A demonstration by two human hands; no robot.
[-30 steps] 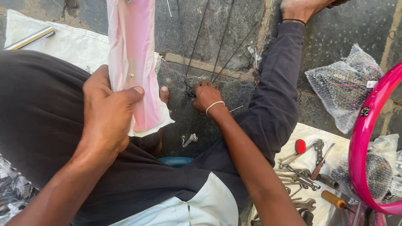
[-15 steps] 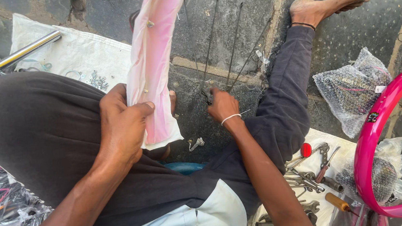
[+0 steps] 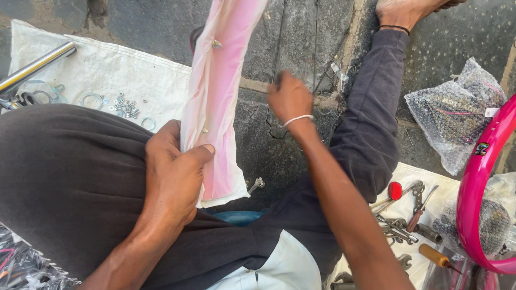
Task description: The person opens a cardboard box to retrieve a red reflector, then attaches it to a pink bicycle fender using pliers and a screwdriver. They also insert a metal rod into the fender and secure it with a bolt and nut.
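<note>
Head view looks down on a person seated on dark paving, one leg stretched out toward a bare foot [image 3: 423,3]. The left hand [image 3: 173,174] is closed on the lower part of a long pink-wrapped rim [image 3: 222,86], thumb pressed across its face, and the rim slants up out of the top of the picture. Half a second ago it stood a little lower and further left. The right hand [image 3: 289,98] has risen since then: it was down at the ground by the thin metal spokes [image 3: 278,56], and now it is lifted, fingers pinched together around their lower ends, though blur hides exactly how many it grips. The spokes fan upward against the paving.

A clear plastic bag [image 3: 457,112] lying to the right holds a dark bundle of small parts that cannot be made out. Near it a bare pink rim [image 3: 481,175] curves over more plastic bags. On a white cloth [image 3: 410,178] at lower right lie spanners and a screwdriver [image 3: 435,255]. Another white sheet [image 3: 108,68] at upper left carries washers and nuts [image 3: 120,104], just beside a chrome handlebar [image 3: 30,66].
</note>
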